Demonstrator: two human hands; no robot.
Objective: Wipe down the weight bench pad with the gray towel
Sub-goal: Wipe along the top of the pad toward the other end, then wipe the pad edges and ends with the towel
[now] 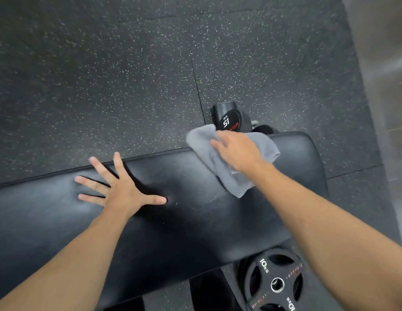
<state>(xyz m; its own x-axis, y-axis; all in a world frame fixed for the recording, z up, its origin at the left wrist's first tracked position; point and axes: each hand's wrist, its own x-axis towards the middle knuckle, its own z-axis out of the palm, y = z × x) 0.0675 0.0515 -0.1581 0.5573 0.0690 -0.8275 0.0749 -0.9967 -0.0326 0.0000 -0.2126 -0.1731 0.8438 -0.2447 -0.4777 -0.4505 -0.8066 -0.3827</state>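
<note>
A person is leaning over a long black padded vinyl weight bench pad (195, 221), seen from a camera on their head looking down. The pad is running across the scene from the near left edge to the far right, where its rounded end is showing.

The left hand (119, 189) is lying flat on the pad toward the left, palm down, fingers spread wide apart and holding nothing. The thumb is pointing right, and the fingertips are reaching toward the pad's far edge.

The right hand (238, 151) is pressing down on a soft gray cloth towel (229, 182), with the palm on top of the fabric and the fingers loosely curled over it rather than clenched. The towel is lying bunched on the right part of the pad, near its far edge. One corner is hanging past that far edge, and another corner is pointing toward the viewer.

Just beyond the towel, on the floor, a black dumbbell marked 15 KG (227, 118) is resting. At the near right, partly under the bench and behind the right forearm, a black round weight plate marked 10 KG (274, 283) is lying flat. Dark speckled rubber floor tiles (106, 75) are filling the far half of the scene.
</note>
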